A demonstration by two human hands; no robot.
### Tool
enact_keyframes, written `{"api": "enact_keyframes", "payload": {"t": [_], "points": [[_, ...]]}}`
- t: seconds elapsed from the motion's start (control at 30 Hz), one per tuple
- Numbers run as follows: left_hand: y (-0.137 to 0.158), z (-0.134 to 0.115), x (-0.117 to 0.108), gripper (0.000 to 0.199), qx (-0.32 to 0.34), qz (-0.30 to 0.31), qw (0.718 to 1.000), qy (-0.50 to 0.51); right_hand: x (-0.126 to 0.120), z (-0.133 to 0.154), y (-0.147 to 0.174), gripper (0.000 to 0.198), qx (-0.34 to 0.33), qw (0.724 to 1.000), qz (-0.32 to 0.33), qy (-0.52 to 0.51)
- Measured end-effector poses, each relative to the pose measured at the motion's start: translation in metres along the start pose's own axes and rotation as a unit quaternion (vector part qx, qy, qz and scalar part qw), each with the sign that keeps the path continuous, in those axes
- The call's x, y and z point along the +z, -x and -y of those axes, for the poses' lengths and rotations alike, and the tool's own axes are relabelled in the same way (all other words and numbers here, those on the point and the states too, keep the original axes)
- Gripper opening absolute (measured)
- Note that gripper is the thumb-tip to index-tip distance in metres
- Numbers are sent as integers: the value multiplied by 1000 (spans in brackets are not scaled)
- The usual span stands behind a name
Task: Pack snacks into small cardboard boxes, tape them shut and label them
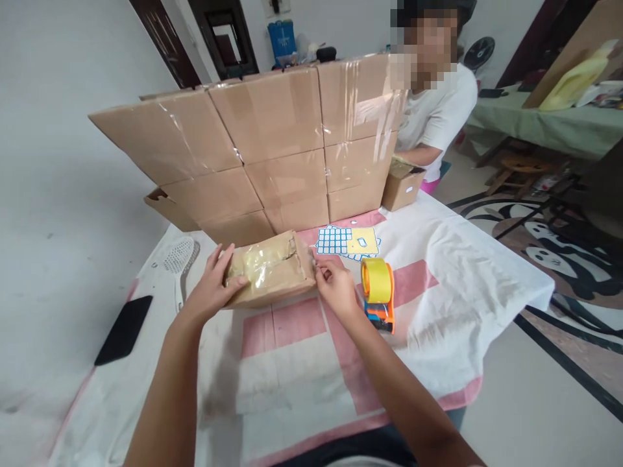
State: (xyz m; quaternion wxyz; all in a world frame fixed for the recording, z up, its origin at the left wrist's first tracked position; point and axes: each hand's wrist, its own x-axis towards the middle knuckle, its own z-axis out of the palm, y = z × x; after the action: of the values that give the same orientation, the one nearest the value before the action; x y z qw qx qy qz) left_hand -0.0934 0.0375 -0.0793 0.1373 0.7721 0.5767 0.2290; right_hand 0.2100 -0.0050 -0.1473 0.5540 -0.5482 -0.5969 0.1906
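A small cardboard box (265,269) lies on the cloth-covered table, with shiny clear tape across its top. My left hand (214,285) grips its left end, thumb on top and fingers over the far side. At the right end, my right hand (335,284) has its fingertips pinched together against the box's end face; what is between them is too small to make out. Just right of that hand stands an orange tape dispenser (390,305) with a yellow roll of tape (377,280). Beyond the box lie blue-and-white sticker sheets (348,241).
A tall wall of taped cardboard boxes (285,143) stands behind. At left are a white slotted ladle (181,259) and a black phone-like slab (124,329). Another person in a white shirt (452,110) is at the back right, near an open small box (403,185).
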Motion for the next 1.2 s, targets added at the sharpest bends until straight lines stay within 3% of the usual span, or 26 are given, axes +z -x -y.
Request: {"api": "enact_keyframes", "payload": {"t": [0.1, 0.33, 0.57, 0.7, 0.83, 1.1, 1.2], "points": [[-5, -5, -1, 90, 2, 31, 999, -15, 2, -9, 2, 15, -4, 1000, -1, -27], [-14, 8, 2, 84, 64, 12, 997, 49, 0, 3, 11, 8, -1, 995, -6, -95], [-12, 22, 0, 82, 85, 6, 995, 46, 1, 14, 12, 11, 4, 996, -15, -88], [-12, 36, -2, 83, 81, 7, 996, 39, 2, 13, 11, 13, -41, 996, -33, -72], [-16, 34, -2, 84, 83, 16, 996, 25, 3, 13, 9, 15, -80, 994, -42, -61], [-25, 11, 2, 83, 79, 30, 996, 9, 0, 9, 5, 9, 78, 990, -31, -117], [-26, 8, 3, 83, 78, 25, 997, -2, 0, 11, 7, 10, 95, 988, -40, -116]]}}
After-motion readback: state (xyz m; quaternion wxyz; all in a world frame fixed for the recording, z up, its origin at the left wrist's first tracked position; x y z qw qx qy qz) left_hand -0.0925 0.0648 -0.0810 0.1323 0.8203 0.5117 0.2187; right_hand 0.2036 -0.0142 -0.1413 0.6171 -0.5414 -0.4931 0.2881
